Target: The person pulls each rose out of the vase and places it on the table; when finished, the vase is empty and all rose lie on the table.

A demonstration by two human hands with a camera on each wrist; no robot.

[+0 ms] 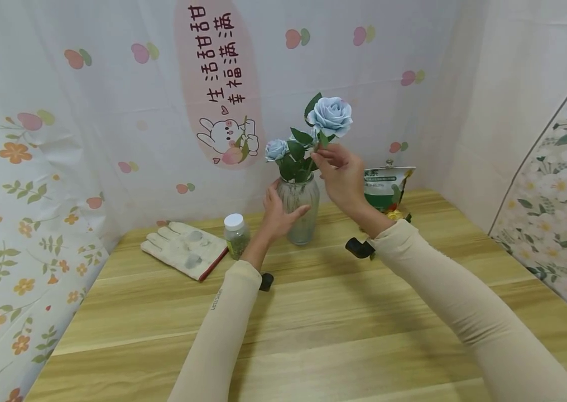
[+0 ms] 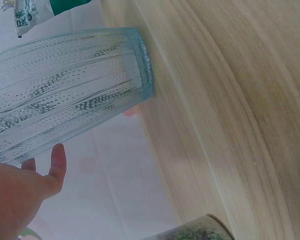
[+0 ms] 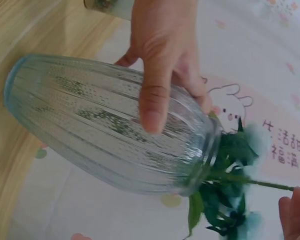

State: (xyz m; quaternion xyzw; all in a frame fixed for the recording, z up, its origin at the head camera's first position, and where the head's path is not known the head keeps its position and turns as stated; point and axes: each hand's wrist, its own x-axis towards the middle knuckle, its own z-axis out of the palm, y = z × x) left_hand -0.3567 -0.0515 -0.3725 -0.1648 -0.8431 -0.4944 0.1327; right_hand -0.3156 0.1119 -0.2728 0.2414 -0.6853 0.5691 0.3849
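Observation:
A ribbed clear glass vase (image 1: 302, 220) stands upright on the wooden table. My left hand (image 1: 278, 215) steadies it near the top; in the right wrist view the thumb (image 3: 155, 107) lies across the glass and the other fingers go behind it. Out of the vase's mouth come green leaves and smaller blue roses (image 1: 276, 149). Above the rim, my right hand (image 1: 341, 173) pinches the stem (image 3: 270, 184) of a large blue rose (image 1: 332, 116). That stem runs down into the vase's neck, among the leaves.
Left of the vase stands a small jar (image 1: 236, 240) with a white lid, beside a cream work glove (image 1: 183, 248) lying flat. A white and green pouch (image 1: 386, 187) stands behind my right forearm, with a yellow flower (image 1: 394, 214) in front. A printed cloth hangs behind the table.

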